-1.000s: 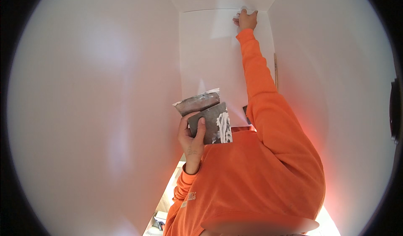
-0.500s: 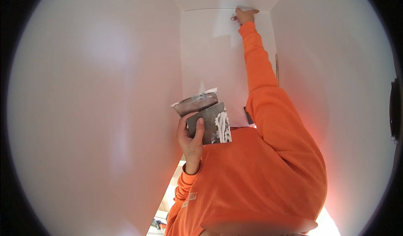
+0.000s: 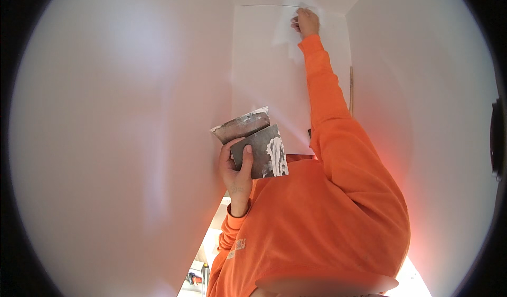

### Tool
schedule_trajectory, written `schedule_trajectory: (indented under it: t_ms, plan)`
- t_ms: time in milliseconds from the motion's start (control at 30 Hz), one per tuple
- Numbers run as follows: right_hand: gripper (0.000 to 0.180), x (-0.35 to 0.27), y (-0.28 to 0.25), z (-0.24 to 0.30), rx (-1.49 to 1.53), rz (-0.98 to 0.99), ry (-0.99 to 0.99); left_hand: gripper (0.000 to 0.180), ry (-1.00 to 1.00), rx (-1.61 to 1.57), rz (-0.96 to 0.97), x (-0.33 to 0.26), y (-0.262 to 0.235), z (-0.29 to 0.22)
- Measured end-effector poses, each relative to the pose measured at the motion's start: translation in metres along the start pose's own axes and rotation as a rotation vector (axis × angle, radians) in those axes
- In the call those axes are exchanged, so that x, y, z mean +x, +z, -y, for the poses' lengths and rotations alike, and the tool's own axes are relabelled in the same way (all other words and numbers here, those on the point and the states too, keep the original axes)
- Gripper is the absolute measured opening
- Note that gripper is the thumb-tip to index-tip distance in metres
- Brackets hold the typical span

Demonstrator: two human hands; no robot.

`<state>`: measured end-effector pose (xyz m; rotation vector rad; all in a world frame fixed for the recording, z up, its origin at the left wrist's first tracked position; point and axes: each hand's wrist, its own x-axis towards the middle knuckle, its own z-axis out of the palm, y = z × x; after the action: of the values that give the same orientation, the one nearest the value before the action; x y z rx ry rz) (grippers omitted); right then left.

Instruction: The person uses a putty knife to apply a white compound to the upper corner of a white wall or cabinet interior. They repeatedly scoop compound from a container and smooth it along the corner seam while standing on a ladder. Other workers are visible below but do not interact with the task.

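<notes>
My left hand [image 3: 236, 170] is closed round two flat, dark grey putty scrapers in front of my chest. The nearer scraper [image 3: 259, 157], square, lies under my thumb and has thick white putty smeared along its right side. Behind it the other scraper [image 3: 243, 127] is tilted, with white putty on its far edge. High up, my right hand [image 3: 307, 23] is closed against the white end wall [image 3: 269, 48], just below a thin dark crack [image 3: 264, 5] near the top. Whatever its fingers hold is mostly hidden; only a small pale bit shows beside them.
Smooth pale walls rise close on both sides, the left wall [image 3: 121, 138] and the right wall [image 3: 422, 128]. A narrow brown strip [image 3: 351, 91] stands at the right corner. Below left, past the wall's edge, lie red and dark items [image 3: 195, 279].
My right hand has turned and its fingers have drawn in; the white piece spread at its fingertips no longer shows. The left hand with both scrapers has shifted slightly left and up in view.
</notes>
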<state>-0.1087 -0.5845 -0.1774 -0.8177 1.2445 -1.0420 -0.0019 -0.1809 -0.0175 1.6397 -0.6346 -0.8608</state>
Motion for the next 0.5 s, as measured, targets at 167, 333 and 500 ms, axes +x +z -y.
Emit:
schedule_trajectory:
  t_ms: [167,333,500]
  plan:
    - [0.076,-0.007,-0.036,0.002,-0.042,-0.383,-0.159,0.022,-0.007,-0.003,0.003,0.002,-0.001,0.001]
    - [0.081,0.0,-0.051,0.013,-0.128,-0.348,-0.069,0.022,-0.029,-0.028,0.005,0.003,-0.003,0.005]
    - [0.084,0.003,-0.051,0.011,-0.469,-0.328,-0.045,0.022,-0.022,-0.031,0.009,0.001,-0.005,0.006]
